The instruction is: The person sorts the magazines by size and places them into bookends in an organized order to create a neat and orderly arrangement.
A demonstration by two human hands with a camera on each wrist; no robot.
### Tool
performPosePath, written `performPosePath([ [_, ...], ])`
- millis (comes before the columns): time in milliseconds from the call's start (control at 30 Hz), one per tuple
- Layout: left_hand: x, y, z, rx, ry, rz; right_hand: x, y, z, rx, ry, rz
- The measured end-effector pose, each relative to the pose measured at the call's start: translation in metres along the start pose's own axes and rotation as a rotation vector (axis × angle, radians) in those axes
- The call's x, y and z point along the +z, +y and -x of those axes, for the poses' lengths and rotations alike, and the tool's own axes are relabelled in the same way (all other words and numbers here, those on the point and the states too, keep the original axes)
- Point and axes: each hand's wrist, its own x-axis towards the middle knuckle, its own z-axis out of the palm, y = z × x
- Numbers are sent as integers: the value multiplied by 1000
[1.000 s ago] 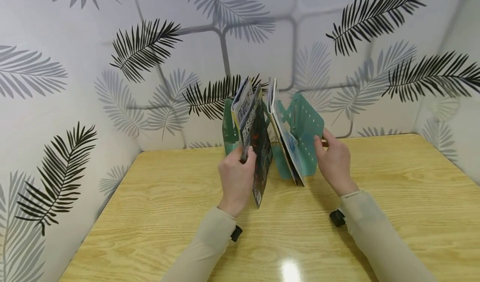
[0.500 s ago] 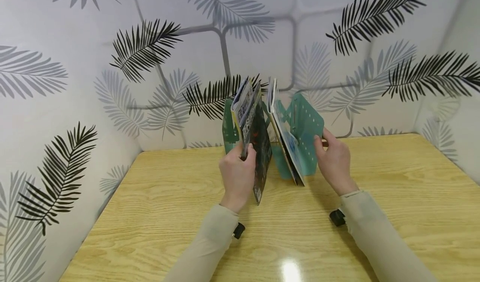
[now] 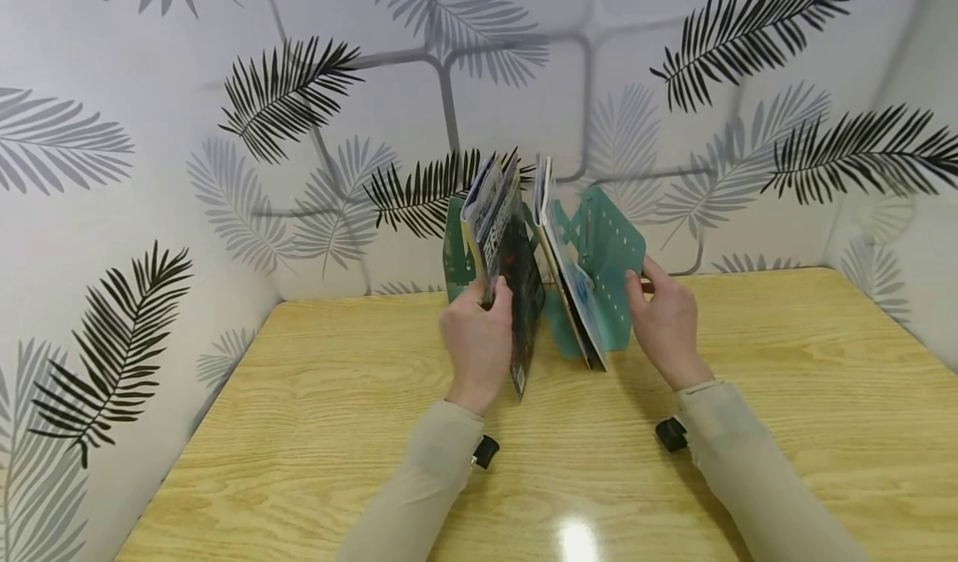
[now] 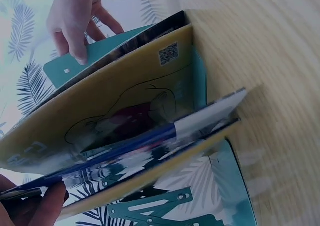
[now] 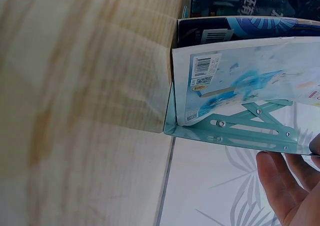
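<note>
A green metal expandable bookend (image 3: 614, 254) stands at the back of the table with thin books in it. My left hand (image 3: 479, 342) grips a dark-covered book (image 3: 528, 296) by its spine side, thumb on the near face. Left of it stands another thin book (image 3: 481, 192). Across a gap, several books (image 3: 572, 288) lean tilted toward the right; a pale blue cover (image 5: 250, 80) faces the bookend's right plate. That plate's outer edge is pinched by my right hand (image 3: 666, 321), whose fingertips show below it in the right wrist view.
Wood-grain table (image 3: 337, 429) spreads in front and to both sides. A leaf-patterned wall covering (image 3: 524, 113) rises directly behind the bookend. Crossed metal slats (image 5: 250, 118) join the bookend's plates at the back.
My left hand has moved slightly forward and right, carrying the dark book further into the bookend. The right hand keeps its hold on the plate, nearly still.
</note>
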Motion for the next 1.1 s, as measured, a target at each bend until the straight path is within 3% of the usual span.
performPosePath([
  [433, 15, 2, -4, 11, 42, -77, -1, 2, -2, -6, -7, 20],
  [667, 25, 0, -4, 9, 22, -70, -1, 2, -2, 0, -14, 19],
  [1100, 35, -3, -5, 58, 51, -131, -1, 1, -1, 1, -13, 6],
])
